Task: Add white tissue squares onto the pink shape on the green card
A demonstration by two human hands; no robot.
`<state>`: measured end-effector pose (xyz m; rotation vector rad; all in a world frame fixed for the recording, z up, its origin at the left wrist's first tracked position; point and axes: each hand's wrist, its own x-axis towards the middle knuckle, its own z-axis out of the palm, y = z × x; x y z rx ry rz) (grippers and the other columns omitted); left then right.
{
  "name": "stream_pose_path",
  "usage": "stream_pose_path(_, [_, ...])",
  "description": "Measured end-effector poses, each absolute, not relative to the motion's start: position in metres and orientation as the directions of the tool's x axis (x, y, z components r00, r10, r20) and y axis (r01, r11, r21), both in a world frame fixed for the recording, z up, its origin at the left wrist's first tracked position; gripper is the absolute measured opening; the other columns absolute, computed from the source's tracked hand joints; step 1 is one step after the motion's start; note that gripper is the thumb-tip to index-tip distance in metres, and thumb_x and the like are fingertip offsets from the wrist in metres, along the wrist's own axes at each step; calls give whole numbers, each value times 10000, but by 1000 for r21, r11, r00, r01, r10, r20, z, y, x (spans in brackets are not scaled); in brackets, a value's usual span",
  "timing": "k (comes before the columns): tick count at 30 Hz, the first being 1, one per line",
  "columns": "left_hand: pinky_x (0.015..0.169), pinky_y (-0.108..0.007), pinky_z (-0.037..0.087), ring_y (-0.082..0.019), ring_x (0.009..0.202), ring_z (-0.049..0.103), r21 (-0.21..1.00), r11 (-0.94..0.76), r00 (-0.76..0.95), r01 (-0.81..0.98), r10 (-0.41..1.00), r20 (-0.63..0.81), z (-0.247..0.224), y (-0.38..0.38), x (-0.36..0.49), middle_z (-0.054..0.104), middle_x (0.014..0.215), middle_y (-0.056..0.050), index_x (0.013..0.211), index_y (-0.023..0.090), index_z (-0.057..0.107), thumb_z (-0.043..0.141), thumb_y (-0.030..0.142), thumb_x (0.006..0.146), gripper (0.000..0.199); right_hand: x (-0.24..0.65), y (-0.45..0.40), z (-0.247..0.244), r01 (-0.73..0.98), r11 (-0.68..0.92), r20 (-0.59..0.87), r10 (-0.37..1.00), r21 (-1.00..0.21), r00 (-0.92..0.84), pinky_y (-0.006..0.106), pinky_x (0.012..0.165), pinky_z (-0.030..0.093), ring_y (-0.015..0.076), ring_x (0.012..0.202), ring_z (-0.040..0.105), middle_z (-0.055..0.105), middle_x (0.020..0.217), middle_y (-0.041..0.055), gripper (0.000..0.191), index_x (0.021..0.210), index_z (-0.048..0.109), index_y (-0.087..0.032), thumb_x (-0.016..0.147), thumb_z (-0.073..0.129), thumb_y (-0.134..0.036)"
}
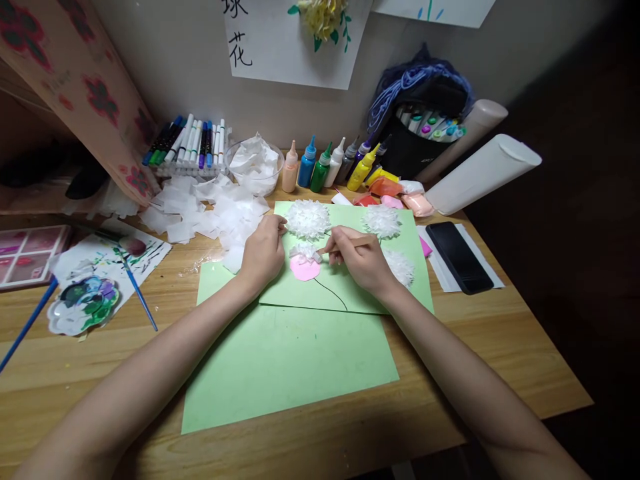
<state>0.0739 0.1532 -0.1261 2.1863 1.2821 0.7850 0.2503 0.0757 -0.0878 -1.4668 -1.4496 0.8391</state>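
Disc, pink [305, 269], between left hand [265, 248] and right hand [359, 259].

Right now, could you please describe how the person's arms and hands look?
The bare, ungloved left hand and bare, ungloved right hand join bare, smoothly tapering forearms; no sleeve, watch or bracelet shows. Whether rings are worn is unclear.

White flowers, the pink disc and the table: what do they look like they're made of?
White flowers: probably thin, matte tissue paper, judging by the layered, frilly edges. Pink disc: smooth and fairly matte; it could be soft clay or paper, and I can't tell which. Table: wood or a wood-look laminate with a faint sheen, since grain streaks run across it.
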Motion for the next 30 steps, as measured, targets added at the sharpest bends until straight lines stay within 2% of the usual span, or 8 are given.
stream_pose_path(4, [812,-343,484,-184,946,618,645,-449,400,618,886,233,-126,153,74,620,1034,-80,980,196,486,321,50,804,282,255,66,-88,357,84,154,973,-930,172,256,528,429,107,517,551,585,562,-6,453,672,599,-193,936,405,-507])
stream_pose_path(12, [815,-340,482,-188,939,614,641,-453,400,619,885,239,-126,152,74,616,1021,-82,966,192,489,320,51,806,272,251,63,-94,419,68,130,984,-906,123,255,545,427,112,535,547,579,567,-5,440,683,591,-188,943,404,-489])
stream_pose_path(19, [801,-333,479,-182,936,616,642,-445,394,625,889,233,-125,152,75,622,1029,-77,969,199,488,321,47,812,276,247,73,-102,399,67,146,974,-914,171,257,538,435,122,527,555,566,545,-8,467,651,581,-197,927,406,-529])
stream_pose_path(25, [801,-335,476,-189,935,614,641,-457,397,617,884,247,-127,153,74,624,1027,-83,974,193,491,325,55,820,266,245,88,-92,506,73,114,992,-859,51,268,545,411,119,505,529,545,525,-13,485,614,552,-198,943,381,-510])
stream_pose_path(30, [794,-335,477,-202,947,618,631,-453,398,629,886,240,-126,153,74,621,1022,-92,982,185,495,327,63,824,261,245,95,-77,601,140,111,990,-787,-85,277,569,391,114,509,511,531,505,-20,503,586,561,-193,947,382,-495])
